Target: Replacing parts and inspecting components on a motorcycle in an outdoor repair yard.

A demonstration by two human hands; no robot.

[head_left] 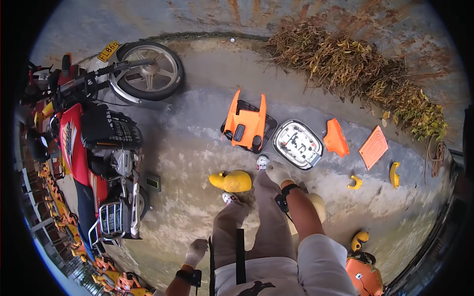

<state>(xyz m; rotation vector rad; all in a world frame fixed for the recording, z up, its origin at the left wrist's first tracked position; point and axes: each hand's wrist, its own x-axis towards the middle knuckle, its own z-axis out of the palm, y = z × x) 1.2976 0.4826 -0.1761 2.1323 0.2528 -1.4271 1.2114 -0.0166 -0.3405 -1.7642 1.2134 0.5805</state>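
From my end I see a concrete floor (182, 217), worn and stained with pale patches, and I take the white tray (278, 141) with the dark rim as my landmark. It lies on a darker grey strip of that floor, parts showing inside it. The right hand (277, 173) hangs just on the wearer's side of the tray; I can't tell whether it touches anything, or how its fingers are set. The left hand (196, 250) is well apart from the tray, back toward the wearer and to its left, fingers seemingly curled, but I can't make out whether they grip anything.

Just left of the tray, an orange shell (249, 121) rests on a black crate (270, 129). A yellow shell (238, 181) lies nearer the wearer, left of the tray. To the tray's right I have a curved orange piece (335, 138), then a flat orange panel (374, 148).

Far left of the tray stands a red motorbike (72, 133). Beyond the tray, a grey wall (207, 17) streaked with rust closes the space, and a heap of dry plants (355, 79) leans along it, beyond the tray and to its right.
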